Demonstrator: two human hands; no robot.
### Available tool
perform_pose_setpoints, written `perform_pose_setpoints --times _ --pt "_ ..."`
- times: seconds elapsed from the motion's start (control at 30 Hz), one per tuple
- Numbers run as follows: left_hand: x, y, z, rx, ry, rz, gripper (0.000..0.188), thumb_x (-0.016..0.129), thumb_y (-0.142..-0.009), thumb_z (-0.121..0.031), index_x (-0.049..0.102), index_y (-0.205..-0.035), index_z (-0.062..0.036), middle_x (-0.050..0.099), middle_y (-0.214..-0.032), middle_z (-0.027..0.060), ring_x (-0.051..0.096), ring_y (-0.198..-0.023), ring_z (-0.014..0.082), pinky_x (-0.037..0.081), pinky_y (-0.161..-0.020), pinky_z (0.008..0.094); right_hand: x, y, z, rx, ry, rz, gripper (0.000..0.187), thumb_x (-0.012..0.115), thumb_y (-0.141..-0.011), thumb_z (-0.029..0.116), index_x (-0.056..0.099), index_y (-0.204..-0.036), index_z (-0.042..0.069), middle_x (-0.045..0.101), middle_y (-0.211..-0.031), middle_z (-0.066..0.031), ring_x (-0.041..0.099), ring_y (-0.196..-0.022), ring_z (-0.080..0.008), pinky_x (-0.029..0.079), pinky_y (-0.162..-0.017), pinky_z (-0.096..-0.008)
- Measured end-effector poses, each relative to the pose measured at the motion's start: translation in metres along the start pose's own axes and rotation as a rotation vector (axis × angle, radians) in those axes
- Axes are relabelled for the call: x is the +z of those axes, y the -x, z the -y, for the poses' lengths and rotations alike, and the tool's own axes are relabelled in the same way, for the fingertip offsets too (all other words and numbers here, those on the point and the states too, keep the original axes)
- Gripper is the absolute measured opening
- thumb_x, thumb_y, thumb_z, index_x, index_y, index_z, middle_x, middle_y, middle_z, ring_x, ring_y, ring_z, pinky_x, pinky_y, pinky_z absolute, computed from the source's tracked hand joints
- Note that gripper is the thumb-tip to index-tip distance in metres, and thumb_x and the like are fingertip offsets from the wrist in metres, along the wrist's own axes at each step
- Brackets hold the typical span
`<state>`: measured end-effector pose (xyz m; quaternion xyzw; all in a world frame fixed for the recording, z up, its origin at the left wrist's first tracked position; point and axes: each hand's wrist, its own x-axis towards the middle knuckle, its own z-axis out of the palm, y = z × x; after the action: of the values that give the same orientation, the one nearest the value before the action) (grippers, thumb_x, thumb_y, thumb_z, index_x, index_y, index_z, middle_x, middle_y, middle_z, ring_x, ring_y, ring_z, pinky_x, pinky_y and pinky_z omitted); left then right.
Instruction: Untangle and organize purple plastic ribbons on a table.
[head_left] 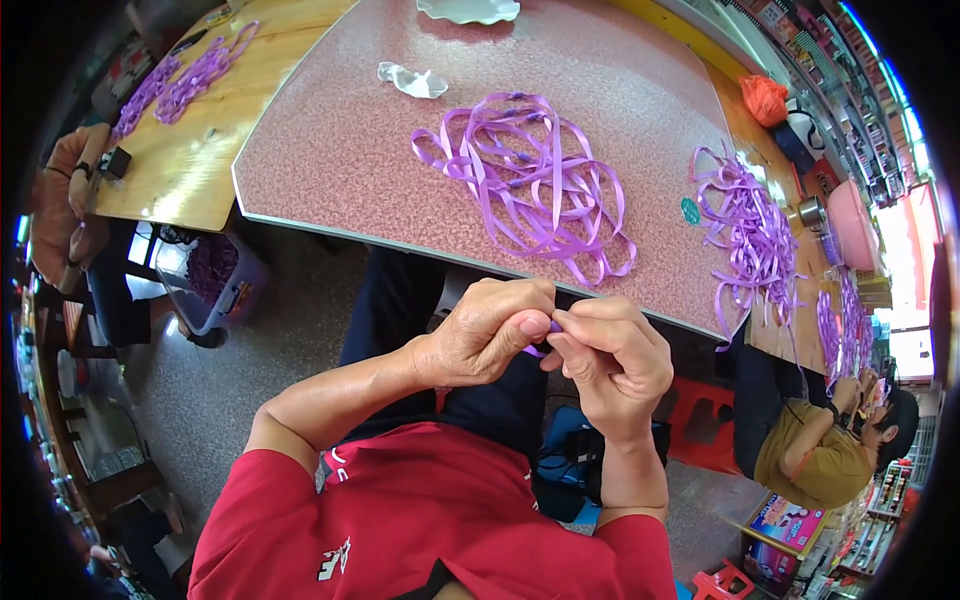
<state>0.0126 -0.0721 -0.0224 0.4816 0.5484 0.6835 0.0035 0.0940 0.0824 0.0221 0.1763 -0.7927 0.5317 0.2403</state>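
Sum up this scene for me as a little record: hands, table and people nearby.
Left hand: fingertips at a small purple piece
Right hand: pinching the same piece
Table: pink, speckled
On it: looped purple straps beyond the hands; a denser purple heap to the right; crumpled white item; wavy-edged white dish
Nearby: a person in brown at right; another person at left
Hidden: much of the held piece
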Motion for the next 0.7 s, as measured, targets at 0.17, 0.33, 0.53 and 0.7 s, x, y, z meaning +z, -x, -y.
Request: perform_pose_setpoints --times 0.17,0.33,0.53,0.7 --pt "0.002 -0.002 0.003 0.004 0.072 -0.007 0.038 0.044 -0.105 -0.033 0.056 -0.089 -0.0008 0.051 -0.068 0.0102 0.049 -0.054 0.0227 0.037 -0.05 0.0341 -0.005 0.003 -0.002 0.152 -0.324 0.03 0.017 0.07 -0.087 -0.005 0.068 -0.103 -0.003 0.065 -0.095 -0.012 0.067 -0.071 -0.0127 0.057 -0.057 -0.0221" --pt "-0.007 -0.008 0.002 0.061 -0.103 0.077 0.037 0.048 -0.103 -0.032 0.057 -0.086 -0.0003 0.047 -0.064 0.0103 0.048 -0.053 0.0258 0.037 -0.048 0.0361 -0.006 0.001 0.001 0.072 -0.154 0.013 0.014 0.07 -0.087 -0.004 0.068 -0.101 -0.003 0.065 -0.093 -0.0128 0.067 -0.067 -0.0134 0.054 -0.055 -0.0224" --pt "-0.006 -0.009 -0.002 0.023 -0.143 0.081 0.037 0.047 -0.104 -0.031 0.056 -0.088 0.0013 0.044 -0.065 0.0095 0.046 -0.053 0.0267 0.038 -0.05 0.0373 -0.006 0.0 -0.008 -0.142 0.152 0.017 0.013 0.07 -0.087 -0.004 0.067 -0.1 -0.004 0.065 -0.093 -0.0132 0.067 -0.067 -0.0147 0.053 -0.055 -0.0225" --pt "-0.003 -0.002 -0.004 -0.313 0.044 0.044 0.043 0.043 -0.105 -0.039 0.059 -0.1 0.0012 0.046 -0.07 0.0041 0.045 -0.062 0.0131 0.039 -0.056 0.0317 0.001 -0.001 -0.021 0.042 0.041 -0.041 0.019 0.075 -0.083 -0.003 0.068 -0.101 -0.001 0.065 -0.091 -0.0096 0.063 -0.066 -0.013 0.051 -0.055 -0.0257"
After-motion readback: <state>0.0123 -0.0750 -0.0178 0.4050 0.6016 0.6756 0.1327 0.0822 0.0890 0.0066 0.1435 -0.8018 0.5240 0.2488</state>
